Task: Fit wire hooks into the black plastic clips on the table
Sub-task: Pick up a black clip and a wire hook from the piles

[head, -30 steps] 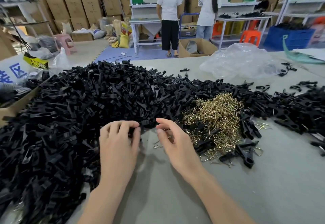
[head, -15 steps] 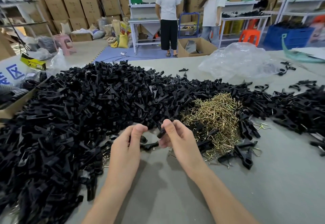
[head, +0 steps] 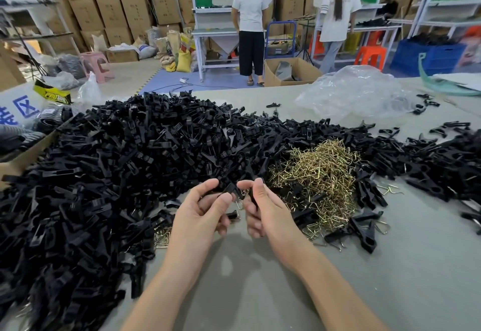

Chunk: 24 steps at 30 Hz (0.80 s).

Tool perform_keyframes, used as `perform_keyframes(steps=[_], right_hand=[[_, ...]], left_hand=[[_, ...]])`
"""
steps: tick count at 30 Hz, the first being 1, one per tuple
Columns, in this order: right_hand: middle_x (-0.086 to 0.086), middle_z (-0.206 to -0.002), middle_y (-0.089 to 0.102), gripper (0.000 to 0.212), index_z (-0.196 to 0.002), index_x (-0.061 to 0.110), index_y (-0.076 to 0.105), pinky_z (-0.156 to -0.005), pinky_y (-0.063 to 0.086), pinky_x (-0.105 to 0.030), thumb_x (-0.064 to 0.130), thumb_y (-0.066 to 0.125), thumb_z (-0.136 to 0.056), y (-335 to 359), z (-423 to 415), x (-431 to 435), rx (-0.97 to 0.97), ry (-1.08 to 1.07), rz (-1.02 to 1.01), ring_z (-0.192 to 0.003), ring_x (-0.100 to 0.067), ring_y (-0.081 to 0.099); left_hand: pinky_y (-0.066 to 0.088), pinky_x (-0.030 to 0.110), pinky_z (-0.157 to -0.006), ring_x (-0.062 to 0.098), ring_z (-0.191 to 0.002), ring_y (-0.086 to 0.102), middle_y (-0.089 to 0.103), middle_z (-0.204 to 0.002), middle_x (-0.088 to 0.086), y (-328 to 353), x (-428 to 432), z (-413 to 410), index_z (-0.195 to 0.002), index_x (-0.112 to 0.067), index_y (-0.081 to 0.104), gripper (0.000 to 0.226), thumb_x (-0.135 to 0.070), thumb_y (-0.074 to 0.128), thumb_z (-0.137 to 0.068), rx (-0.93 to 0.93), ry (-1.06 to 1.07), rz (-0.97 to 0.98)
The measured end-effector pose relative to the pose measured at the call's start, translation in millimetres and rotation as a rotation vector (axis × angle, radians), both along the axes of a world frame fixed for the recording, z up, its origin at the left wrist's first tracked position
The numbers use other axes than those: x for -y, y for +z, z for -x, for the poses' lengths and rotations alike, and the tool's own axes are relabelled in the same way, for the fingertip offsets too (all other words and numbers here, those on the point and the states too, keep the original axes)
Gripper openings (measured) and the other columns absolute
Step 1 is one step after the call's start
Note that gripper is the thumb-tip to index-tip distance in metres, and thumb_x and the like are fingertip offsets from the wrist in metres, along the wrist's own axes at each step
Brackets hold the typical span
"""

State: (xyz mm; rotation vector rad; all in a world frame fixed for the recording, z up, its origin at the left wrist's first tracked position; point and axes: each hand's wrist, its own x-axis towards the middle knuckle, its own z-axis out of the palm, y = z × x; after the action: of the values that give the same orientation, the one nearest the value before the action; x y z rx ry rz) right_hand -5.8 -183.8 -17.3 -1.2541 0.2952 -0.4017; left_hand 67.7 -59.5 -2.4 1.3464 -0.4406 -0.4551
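A huge heap of black plastic clips covers the left and middle of the grey table. A mound of brass-coloured wire hooks lies to the right of my hands. My left hand is raised above the table and pinches a black clip between thumb and fingers. My right hand faces it, a few centimetres away, fingers closed on a dark piece with a thin wire hook showing between the two hands. What exactly the right hand holds is partly hidden.
More clips spread along the right side, some with hooks fitted. A crumpled clear plastic bag lies at the far edge. A cardboard box sits at the left. Two people stand at workbenches beyond the table.
Both hands lifted from the table surface at the pile's edge, picking up a clip and a wire hook, and now hold them together higher, palms turned toward each other.
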Motion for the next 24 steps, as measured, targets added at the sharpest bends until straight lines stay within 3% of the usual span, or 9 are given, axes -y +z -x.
perform_keyframes(steps=[3, 6, 9, 14, 19, 22, 24], right_hand=[[0.005, -0.075, 0.056, 0.025, -0.121, 0.016, 0.058, -0.050, 0.042, -0.024, 0.026, 0.038, -0.109, -0.6, 0.1, -0.9, 0.008, 0.038, -0.019, -0.056, -0.009, 0.048], [-0.001, -0.092, 0.069, 0.022, -0.118, 0.015, 0.062, -0.063, 0.055, -0.029, 0.017, 0.042, -0.108, -0.7, -0.4, -1.5, 0.012, 0.040, 0.010, -0.073, -0.014, 0.065], [0.007, -0.095, 0.074, 0.023, -0.106, 0.024, 0.075, -0.078, 0.057, -0.026, 0.016, 0.053, -0.104, -0.7, -0.6, -0.3, 0.005, -0.005, 0.064, -0.084, -0.003, 0.065], [0.010, -0.092, 0.073, 0.020, -0.107, 0.027, 0.078, -0.082, 0.055, -0.025, 0.018, 0.063, -0.098, -0.9, 0.2, 2.3, -0.013, -0.034, 0.022, -0.088, -0.004, 0.065], [0.005, -0.096, 0.074, 0.022, -0.105, 0.029, 0.079, -0.079, 0.055, -0.023, 0.013, 0.067, -0.095, 0.5, 1.0, 3.4, 0.032, -0.096, 0.002, -0.092, -0.010, 0.069], [0.002, -0.101, 0.076, 0.024, -0.103, 0.032, 0.079, -0.080, 0.056, -0.022, 0.013, 0.069, -0.094, 1.5, 1.7, 4.0, 0.047, -0.104, -0.006, -0.094, -0.013, 0.072], [-0.001, -0.106, 0.077, 0.024, -0.103, 0.031, 0.079, -0.082, 0.058, -0.025, 0.011, 0.069, -0.093, 1.7, 2.0, 3.6, 0.051, -0.100, 0.000, -0.096, -0.015, 0.074]], left_hand=[[0.053, 0.017, -0.063, 0.010, -0.063, 0.063, 0.072, -0.077, 0.000, -3.8, -0.8, -2.9, -0.111, -0.024, 0.069, 0.024, -0.022, 0.071, -0.088, 0.039, 0.014, -0.048], [0.055, 0.023, -0.061, 0.014, -0.062, 0.062, 0.068, -0.070, 0.002, -6.0, -2.3, -3.3, -0.109, -0.023, 0.069, 0.017, -0.022, 0.068, -0.092, 0.047, 0.002, -0.030], [0.055, 0.031, -0.063, 0.011, -0.061, 0.058, 0.062, -0.067, -0.002, -7.4, -2.3, -3.1, -0.108, -0.038, 0.073, 0.020, -0.025, 0.062, -0.097, 0.107, 0.025, -0.051], [0.053, 0.024, -0.059, 0.010, -0.067, 0.061, 0.067, -0.085, -0.004, -4.6, -0.5, -0.9, -0.114, -0.040, 0.068, 0.039, -0.010, 0.046, -0.102, 0.032, 0.026, -0.024], [0.048, 0.015, -0.061, 0.008, -0.060, 0.059, 0.065, -0.071, -0.007, -6.7, -1.1, 3.4, -0.105, -0.037, 0.059, 0.019, -0.020, 0.054, -0.099, 0.248, 0.113, -0.101], [0.046, 0.008, -0.060, 0.004, -0.060, 0.061, 0.065, -0.067, -0.004, -4.2, -1.2, 2.6, -0.107, -0.033, 0.066, 0.018, -0.018, 0.059, -0.097, 0.265, 0.099, -0.121], [0.050, 0.010, -0.065, 0.007, -0.068, 0.068, 0.071, -0.076, 0.001, -2.2, -1.0, 2.3, -0.112, -0.031, 0.066, 0.024, -0.014, 0.060, -0.097, 0.214, 0.043, -0.096]])
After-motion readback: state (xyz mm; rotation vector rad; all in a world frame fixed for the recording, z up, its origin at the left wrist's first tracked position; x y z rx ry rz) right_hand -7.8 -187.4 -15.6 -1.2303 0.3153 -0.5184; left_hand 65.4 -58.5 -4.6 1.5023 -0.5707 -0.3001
